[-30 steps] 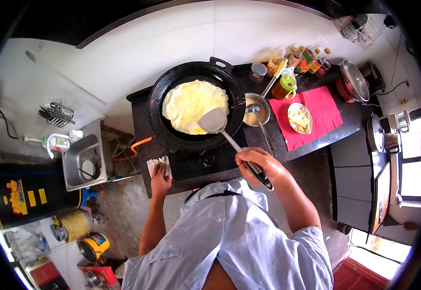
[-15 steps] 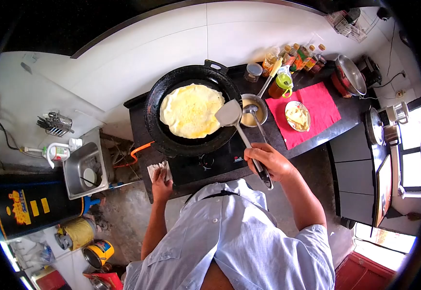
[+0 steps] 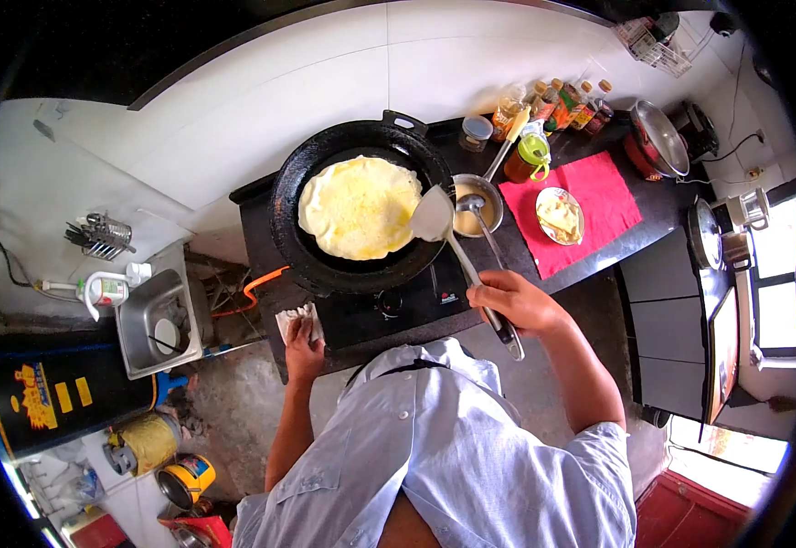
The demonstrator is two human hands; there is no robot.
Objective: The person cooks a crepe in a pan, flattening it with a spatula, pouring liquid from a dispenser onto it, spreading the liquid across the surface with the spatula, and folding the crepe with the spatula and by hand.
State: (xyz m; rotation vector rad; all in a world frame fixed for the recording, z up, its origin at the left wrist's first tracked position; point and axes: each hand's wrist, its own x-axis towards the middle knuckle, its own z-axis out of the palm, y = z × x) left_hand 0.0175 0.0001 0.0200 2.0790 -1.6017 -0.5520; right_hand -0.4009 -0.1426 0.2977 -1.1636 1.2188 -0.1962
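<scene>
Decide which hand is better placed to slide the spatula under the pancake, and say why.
The right hand, probably: it grips the spatula, whose blade appears over the wok's right rim, close to the pancake. The left hand rests on a white cloth or tissue at the counter's near edge.

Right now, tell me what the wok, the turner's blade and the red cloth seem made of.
Wok: likely iron or steel, black and rough, by its mottled surface.
Turner's blade: pale grey, smooth and dull, which suits metal or silicone; can't tell.
Red cloth: probably woven fabric, matte, by its wrinkles and uneven edges.
</scene>
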